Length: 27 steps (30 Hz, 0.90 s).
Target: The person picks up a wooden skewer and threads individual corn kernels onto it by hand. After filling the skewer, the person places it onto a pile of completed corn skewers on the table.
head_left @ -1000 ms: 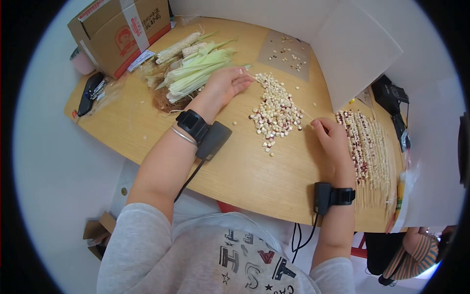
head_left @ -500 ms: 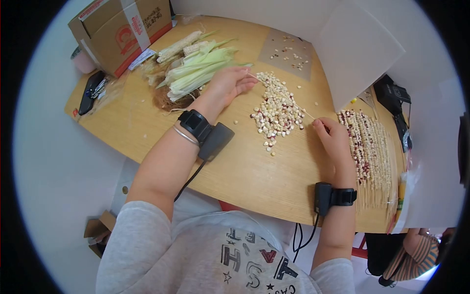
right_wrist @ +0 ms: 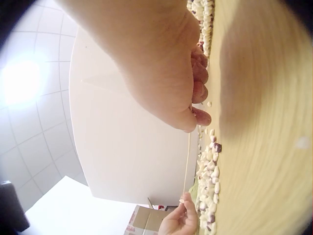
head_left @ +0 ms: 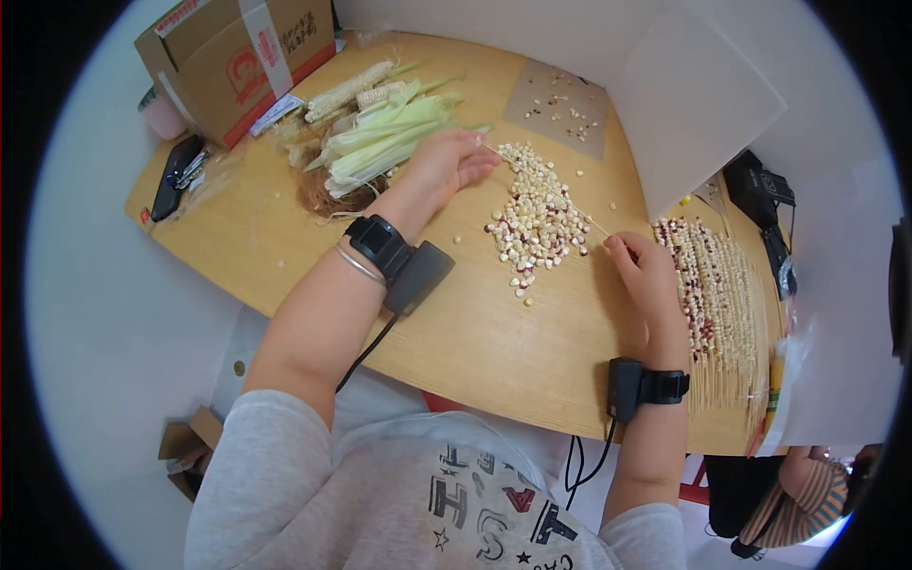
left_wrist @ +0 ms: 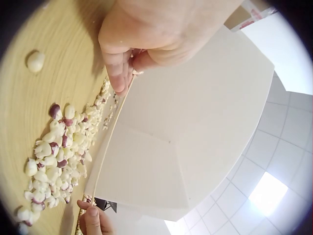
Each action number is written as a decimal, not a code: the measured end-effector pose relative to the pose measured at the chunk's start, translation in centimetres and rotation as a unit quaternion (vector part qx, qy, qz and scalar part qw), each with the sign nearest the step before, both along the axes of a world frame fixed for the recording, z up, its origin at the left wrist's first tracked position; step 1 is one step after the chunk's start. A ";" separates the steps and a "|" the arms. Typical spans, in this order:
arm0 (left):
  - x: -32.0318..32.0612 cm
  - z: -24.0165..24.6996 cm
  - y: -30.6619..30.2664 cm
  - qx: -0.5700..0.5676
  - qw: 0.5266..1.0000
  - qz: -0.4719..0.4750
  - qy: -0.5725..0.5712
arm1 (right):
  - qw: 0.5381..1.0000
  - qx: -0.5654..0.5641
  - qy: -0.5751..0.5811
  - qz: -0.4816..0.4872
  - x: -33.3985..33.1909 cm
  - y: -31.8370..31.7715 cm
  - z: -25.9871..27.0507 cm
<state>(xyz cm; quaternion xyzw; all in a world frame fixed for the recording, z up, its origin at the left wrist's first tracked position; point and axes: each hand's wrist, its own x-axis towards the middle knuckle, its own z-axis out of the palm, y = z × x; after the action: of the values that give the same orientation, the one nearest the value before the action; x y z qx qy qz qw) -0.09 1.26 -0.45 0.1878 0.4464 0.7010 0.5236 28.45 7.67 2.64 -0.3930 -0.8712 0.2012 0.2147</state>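
Observation:
A thin wooden skewer (left_wrist: 112, 132) spans the gap between my two hands, above the pile of corn kernels (head_left: 537, 214). At its far end, my left hand (head_left: 446, 166) pinches the tip between thumb and fingers, with a pale kernel (left_wrist: 138, 73) showing at the thumb. My right hand (head_left: 651, 275) grips the other end between thumb and index finger, its remaining fingers curled in. The kernels are mostly cream, some with dark red ends. Just right of my right hand lie rows of skewers threaded with kernels (head_left: 717, 285).
Corn husks (head_left: 375, 142) and pale cobs (head_left: 347, 92) lie behind my left hand. A cardboard box (head_left: 233, 71) stands at the back left, near a black stapler-like object (head_left: 178, 178). A grey sheet (head_left: 556, 106) with scattered kernels and a white panel (head_left: 693, 104) are at the back.
My left hand has shifted very slightly to the right. The right hand keeps its place, and the skewer is still held between both hands over the kernels.

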 end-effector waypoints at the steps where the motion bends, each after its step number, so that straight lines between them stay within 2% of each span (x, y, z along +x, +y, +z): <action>1: 0.0 0.0 0.0 0.002 1.000 -0.001 0.000 | 1.000 0.002 0.000 -0.001 0.0 0.0 0.0; 27: -0.3 -0.1 -0.1 0.007 1.000 -0.005 -0.008 | 1.000 0.000 -0.007 -0.009 -0.2 -0.2 0.0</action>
<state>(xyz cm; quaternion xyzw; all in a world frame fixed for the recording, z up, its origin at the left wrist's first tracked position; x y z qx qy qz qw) -0.35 1.12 -0.58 0.1878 0.4366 0.7028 0.5293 28.28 7.51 2.64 -0.4019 -0.8693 0.1962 0.2106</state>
